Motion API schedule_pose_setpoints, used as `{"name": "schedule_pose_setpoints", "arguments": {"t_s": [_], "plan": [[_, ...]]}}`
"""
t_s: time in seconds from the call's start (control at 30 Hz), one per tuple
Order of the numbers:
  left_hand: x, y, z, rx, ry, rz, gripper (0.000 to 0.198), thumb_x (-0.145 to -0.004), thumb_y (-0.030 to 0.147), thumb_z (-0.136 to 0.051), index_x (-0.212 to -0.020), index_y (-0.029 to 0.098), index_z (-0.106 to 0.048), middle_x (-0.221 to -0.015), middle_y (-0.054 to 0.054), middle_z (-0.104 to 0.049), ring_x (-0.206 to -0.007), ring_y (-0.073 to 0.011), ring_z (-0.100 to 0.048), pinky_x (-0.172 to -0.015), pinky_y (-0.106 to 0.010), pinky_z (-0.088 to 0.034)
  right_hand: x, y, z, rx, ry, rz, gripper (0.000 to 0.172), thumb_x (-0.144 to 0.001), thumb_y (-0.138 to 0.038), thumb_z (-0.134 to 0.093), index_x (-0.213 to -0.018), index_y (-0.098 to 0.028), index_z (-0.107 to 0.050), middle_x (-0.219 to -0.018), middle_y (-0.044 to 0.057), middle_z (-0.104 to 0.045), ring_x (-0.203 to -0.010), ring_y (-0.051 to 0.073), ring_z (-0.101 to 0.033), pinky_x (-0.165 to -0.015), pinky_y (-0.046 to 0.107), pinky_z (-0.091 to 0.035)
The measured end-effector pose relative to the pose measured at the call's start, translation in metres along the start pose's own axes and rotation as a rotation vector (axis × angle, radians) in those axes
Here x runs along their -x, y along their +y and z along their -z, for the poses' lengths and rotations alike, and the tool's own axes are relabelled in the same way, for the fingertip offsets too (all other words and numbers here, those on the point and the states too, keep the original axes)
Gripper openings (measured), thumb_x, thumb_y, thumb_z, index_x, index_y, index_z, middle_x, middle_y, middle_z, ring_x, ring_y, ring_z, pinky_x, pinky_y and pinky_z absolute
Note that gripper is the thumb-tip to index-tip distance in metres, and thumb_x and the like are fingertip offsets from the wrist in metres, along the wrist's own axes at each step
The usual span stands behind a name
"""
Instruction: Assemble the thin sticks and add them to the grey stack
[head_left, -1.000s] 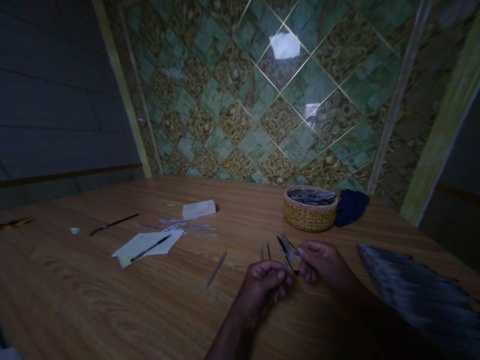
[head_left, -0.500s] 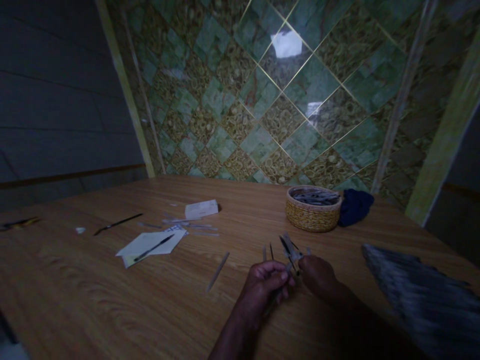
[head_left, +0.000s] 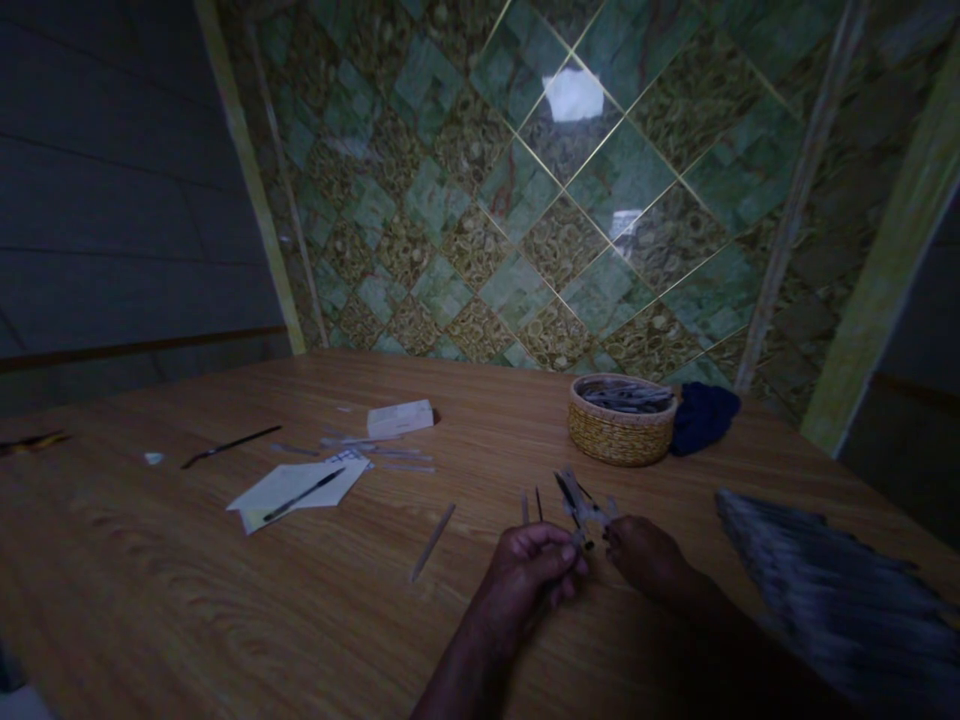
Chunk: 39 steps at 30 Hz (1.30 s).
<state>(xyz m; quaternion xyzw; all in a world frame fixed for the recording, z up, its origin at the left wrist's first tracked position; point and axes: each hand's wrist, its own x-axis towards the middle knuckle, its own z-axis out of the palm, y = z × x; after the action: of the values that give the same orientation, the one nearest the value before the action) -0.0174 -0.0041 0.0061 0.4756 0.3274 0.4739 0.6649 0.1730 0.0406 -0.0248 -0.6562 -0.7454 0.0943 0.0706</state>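
My left hand (head_left: 529, 570) is closed, thumb pressed against the fingers near a small pale tip. What the pinch holds is too dim to name. To its right, my right hand (head_left: 646, 556) has its fingers curled beside small dark and clear pieces (head_left: 577, 500); I cannot make out what it grips. Just beyond the left fingertips, a thin dark stick (head_left: 538, 503) and a pale strip (head_left: 525, 506) lie on the wooden table (head_left: 300, 610). Another narrow grey strip (head_left: 433, 543) rests apart on the left.
A woven basket (head_left: 621, 437) full of slim grey pieces stands behind the hands, dark blue cloth (head_left: 703, 418) against it. At right lies a heap of dark, thin strips (head_left: 832, 590). Leftward are paper (head_left: 289, 490), a pen (head_left: 307, 493), a small white box (head_left: 400, 418) and pale strips (head_left: 405, 456).
My right hand has drawn slightly to the right, away from the left hand, and a gap shows between them. My left hand keeps its pinch. The view has shifted a little.
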Motion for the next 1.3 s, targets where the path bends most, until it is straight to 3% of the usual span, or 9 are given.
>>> {"name": "schedule_pose_setpoints", "arguments": {"t_s": [0.17,0.33,0.53,0.73,0.83,0.9,0.97,1.13,1.3], "plan": [[-0.001,-0.001,-0.001,-0.017,0.008,0.000,0.024,-0.062,0.031,-0.075,-0.069,0.011,-0.065,-0.061,-0.006,-0.068,-0.040,-0.0075,-0.051,-0.038,-0.017,-0.031,0.004,0.003,0.004,-0.049,-0.001,0.006,0.013,-0.075,-0.018,-0.053,-0.076,-0.018,-0.066,-0.083,0.009,-0.070,-0.074,0.019,-0.063,-0.054,0.024,-0.033],[-0.002,-0.003,0.000,-0.002,-0.029,0.001,0.023,-0.063,0.031,-0.075,-0.069,0.011,-0.065,-0.061,-0.006,-0.068,-0.040,-0.0068,-0.051,-0.038,-0.017,-0.030,0.004,0.002,0.003,-0.102,0.032,0.029,0.016,-0.070,-0.016,-0.056,-0.082,-0.018,-0.067,-0.088,0.010,-0.069,-0.083,0.022,-0.062,-0.063,0.026,-0.035],[0.000,0.000,0.000,-0.027,-0.028,0.002,0.024,-0.063,0.031,-0.075,-0.069,0.010,-0.065,-0.062,-0.006,-0.068,-0.041,-0.0072,-0.052,-0.039,-0.017,-0.031,-0.002,-0.006,-0.001,-0.244,0.034,0.065,0.010,-0.066,-0.011,-0.054,-0.064,-0.014,-0.063,-0.078,0.015,-0.067,-0.076,0.026,-0.061,-0.063,0.032,-0.036],[-0.002,-0.004,0.001,-0.022,-0.052,0.007,0.025,-0.062,0.032,-0.075,-0.070,0.010,-0.066,-0.061,-0.006,-0.067,-0.040,-0.0073,-0.051,-0.038,-0.017,-0.031,0.013,-0.010,0.009,-0.657,-0.043,0.049,0.017,-0.077,-0.026,-0.044,-0.075,-0.016,-0.058,-0.057,0.001,-0.060,-0.048,0.013,-0.055,-0.048,0.024,-0.040],[-0.003,-0.007,0.001,-0.045,-0.067,0.013,0.026,-0.062,0.034,-0.075,-0.071,0.010,-0.066,-0.062,-0.006,-0.067,-0.040,-0.0075,-0.051,-0.038,-0.017,-0.031,0.029,-0.011,0.015,-1.152,-0.061,0.054,0.024,-0.075,-0.039,-0.055,-0.080,-0.016,-0.058,-0.062,0.001,-0.063,-0.049,0.012,-0.056,-0.046,0.022,-0.039],[-0.003,-0.008,0.001,-0.056,-0.082,0.018,0.027,-0.063,0.034,-0.075,-0.073,0.011,-0.067,-0.063,-0.006,-0.067,-0.041,-0.0077,-0.052,-0.039,-0.017,-0.032,0.037,-0.012,0.016,-1.543,-0.063,0.057,0.028,-0.067,-0.040,-0.068,-0.079,-0.015,-0.062,-0.063,0.002,-0.065,-0.050,0.011,-0.056,-0.045,0.021,-0.037],[-0.002,-0.009,0.000,-0.064,-0.091,0.017,0.027,-0.064,0.034,-0.075,-0.074,0.011,-0.067,-0.063,-0.006,-0.067,-0.042,-0.0076,-0.052,-0.039,-0.017,-0.031,0.042,-0.014,0.014,-1.750,-0.064,0.064,0.029,-0.062,-0.037,-0.076,-0.077,-0.015,-0.065,-0.062,0.002,-0.066,-0.049,0.011,-0.055,-0.043,0.020,-0.035],[-0.001,-0.010,-0.002,-0.079,-0.105,0.006,0.029,-0.065,0.035,-0.074,-0.078,0.010,-0.068,-0.063,-0.006,-0.066,-0.042,-0.0071,-0.051,-0.039,-0.017,-0.031,0.044,-0.022,0.001,-1.884,-0.064,0.070,0.031,-0.062,-0.037,-0.078,-0.080,-0.015,-0.065,-0.059,0.001,-0.064,-0.047,0.011,-0.054,-0.043,0.020,-0.035],[-0.002,-0.010,-0.002,-0.096,-0.138,0.004,0.031,-0.065,0.037,-0.073,-0.081,0.011,-0.070,-0.062,-0.005,-0.065,-0.041,-0.0059,-0.049,-0.039,-0.017,-0.030,0.044,-0.029,-0.005,-1.890,-0.064,0.119,0.034,-0.063,-0.042,-0.076,-0.079,-0.016,-0.062,-0.046,-0.003,-0.056,-0.037,0.008,-0.046,-0.035,0.018,-0.025]]}}
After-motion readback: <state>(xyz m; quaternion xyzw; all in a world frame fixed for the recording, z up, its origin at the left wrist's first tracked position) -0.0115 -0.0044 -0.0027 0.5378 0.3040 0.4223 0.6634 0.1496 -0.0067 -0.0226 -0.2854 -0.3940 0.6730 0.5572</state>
